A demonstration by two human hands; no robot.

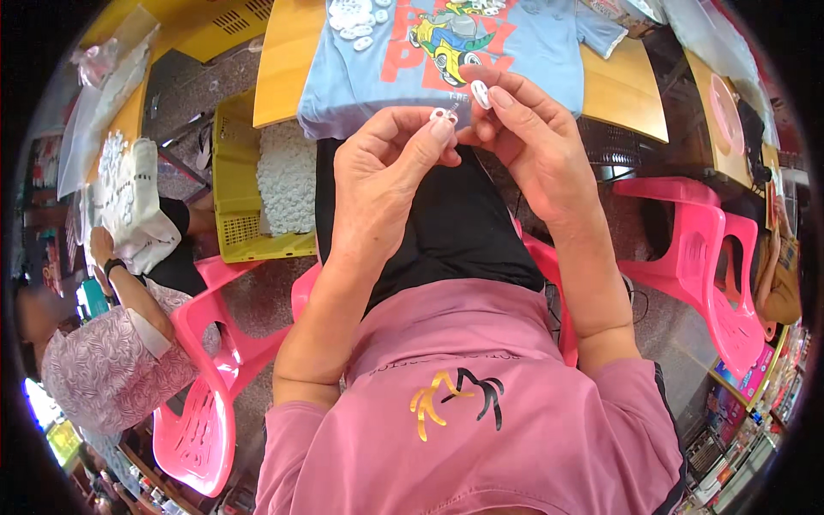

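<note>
Hiding white piece (443,112) partly: left hand (382,176).

Floor (268,296): grey, speckled. Light-wood table (281,64) stands ahead. Pink plastic chairs (193,463) stand at left and right. Bright light shows at the lower-left edge.

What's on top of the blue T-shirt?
Small white plastic pieces on the upper left of the blue T-shirt, more near its top edge. Whatever lies behind the right hand is covered.

Pcs (350,19) on shirt (365,90) on tbl (276,73); crate (237,176) L
</note>
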